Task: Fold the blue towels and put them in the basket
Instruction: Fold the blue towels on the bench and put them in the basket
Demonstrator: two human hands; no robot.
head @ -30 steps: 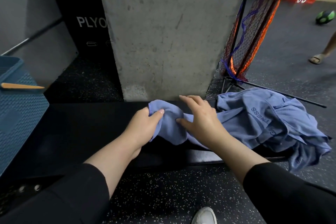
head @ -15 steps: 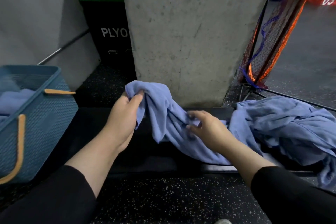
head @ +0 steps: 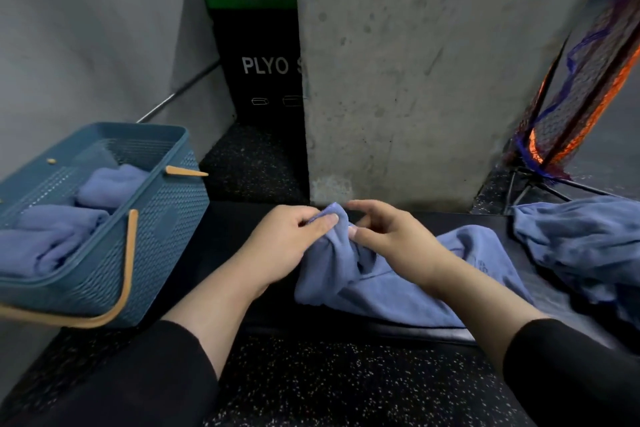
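Since a moment ago you have pulled the towel (head: 374,284) clear of the pile (head: 581,246) at right to centre frame; left hand (head: 287,246) pinches its corner, right hand (head: 391,239) grips beside it; folding can start, basket (head: 166,218) waiting at left.

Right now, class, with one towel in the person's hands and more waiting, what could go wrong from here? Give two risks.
1. The left hand pinches only a bunched corner of the towel, and the right hand grips beside it. The rest lies crumpled on the black bench, so the fold may come out uneven.
2. The pile of towels lies at the bench's right end, seemingly over its edge; pulling one could drag others to the floor.
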